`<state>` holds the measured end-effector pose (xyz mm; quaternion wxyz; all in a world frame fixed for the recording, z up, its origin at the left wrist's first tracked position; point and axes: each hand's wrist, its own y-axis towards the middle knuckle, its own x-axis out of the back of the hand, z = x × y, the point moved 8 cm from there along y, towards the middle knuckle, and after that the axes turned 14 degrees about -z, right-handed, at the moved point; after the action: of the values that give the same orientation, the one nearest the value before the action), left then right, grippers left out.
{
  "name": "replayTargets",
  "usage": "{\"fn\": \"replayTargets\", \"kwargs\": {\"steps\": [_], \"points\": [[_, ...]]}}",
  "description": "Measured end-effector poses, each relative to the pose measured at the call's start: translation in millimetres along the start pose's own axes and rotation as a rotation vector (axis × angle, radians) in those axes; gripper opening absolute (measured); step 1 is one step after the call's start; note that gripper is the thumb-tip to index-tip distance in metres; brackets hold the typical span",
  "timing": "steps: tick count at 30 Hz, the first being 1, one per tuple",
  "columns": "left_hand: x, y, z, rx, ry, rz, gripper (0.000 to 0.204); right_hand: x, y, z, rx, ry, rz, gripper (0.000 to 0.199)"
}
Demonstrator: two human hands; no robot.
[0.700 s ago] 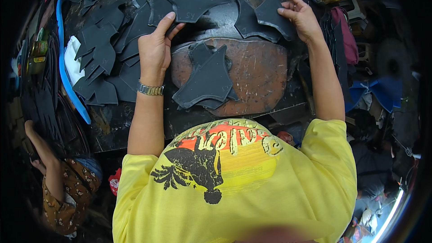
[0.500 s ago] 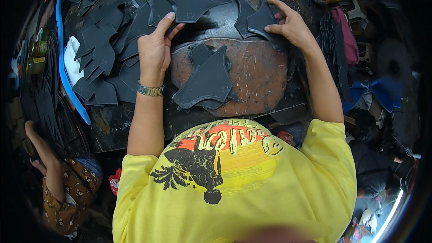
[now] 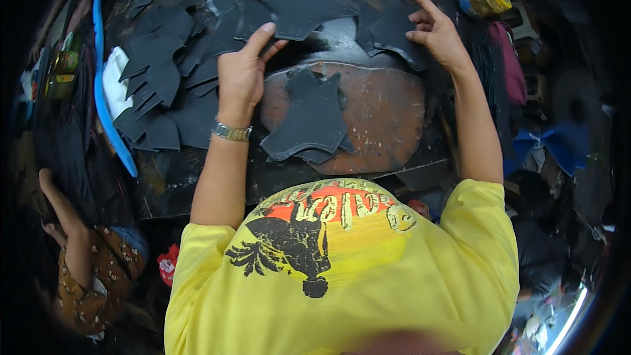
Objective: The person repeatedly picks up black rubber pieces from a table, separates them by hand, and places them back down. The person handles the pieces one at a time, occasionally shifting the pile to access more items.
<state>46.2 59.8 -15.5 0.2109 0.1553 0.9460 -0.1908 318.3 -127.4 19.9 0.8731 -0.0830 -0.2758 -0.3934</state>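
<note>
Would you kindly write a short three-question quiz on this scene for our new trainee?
1. Fill in the blank: the metal-banded watch is worn on the person's ____ wrist.

2. True or false: the thumb of the left hand is on a dark cut sheet.

3. What lies directly beneath the dark pieces nearest the yellow shirt?
A) the blue strip
B) the brown board
C) the yellow-lidded jar

Key: 1. left; 2. true; 3. B
</note>
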Motion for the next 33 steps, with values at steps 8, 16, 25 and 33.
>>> {"fn": "replayTargets", "kwargs": {"steps": [8, 16, 25, 33], "points": [[-9, -6, 5, 0.093, -0.008, 0.063, 0.015, -51, -7, 63, 0.055, 0.461, 0.082, 0.059], [-21, -7, 8, 0.211, -0.158, 0.173, 0.03, -63, -15, 66, -0.05, 0.532, 0.046, 0.047], [-29, -10, 8, 0.306, -0.319, 0.331, 0.034, 33, 2, -9, -0.103, 0.136, -0.169, 0.049], [-37, -21, 15, 0.323, -0.166, 0.395, 0.04, -41, -30, 53, -0.093, 0.409, 0.095, 0.051]]}}
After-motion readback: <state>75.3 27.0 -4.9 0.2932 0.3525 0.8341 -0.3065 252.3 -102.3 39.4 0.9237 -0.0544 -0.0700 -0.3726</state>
